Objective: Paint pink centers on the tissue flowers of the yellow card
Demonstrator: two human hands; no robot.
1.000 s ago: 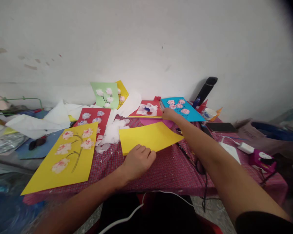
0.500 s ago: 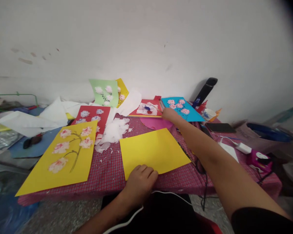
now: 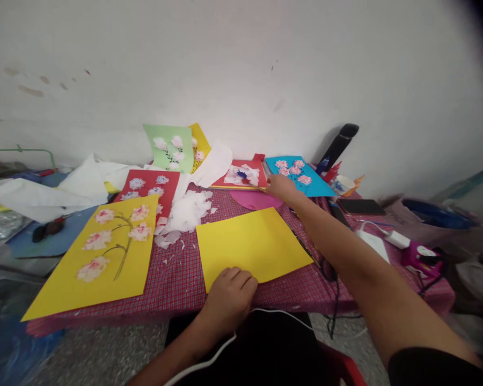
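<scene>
My left hand (image 3: 231, 297) lies on the near edge of a plain yellow sheet of paper (image 3: 253, 241), its fingers bent and closed over that edge; the thumb is hidden. My right hand (image 3: 282, 186) is stretched far forward, fingers pinched on a thin paintbrush that barely shows. It is beside a white paper with blue and red paint smears (image 3: 243, 175), which lies on a red sheet (image 3: 260, 167). Under the hand's near side is a pink round piece (image 3: 255, 199). A blue sheet with pink flowers (image 3: 300, 177) lies just right of the hand.
A yellow flower picture (image 3: 116, 246) and a red one (image 3: 148, 185) lie at left, beside torn white tissue (image 3: 189, 212). A green flower picture (image 3: 171, 147) leans on the wall. At right are a black bottle (image 3: 338, 147), a paper cup (image 3: 344, 185), a phone (image 3: 362, 207) and cables.
My right hand has shifted slightly at the paint-smeared paper, and the brush shows less than before. My left hand stays on the yellow sheet. The whole view has moved a little.
</scene>
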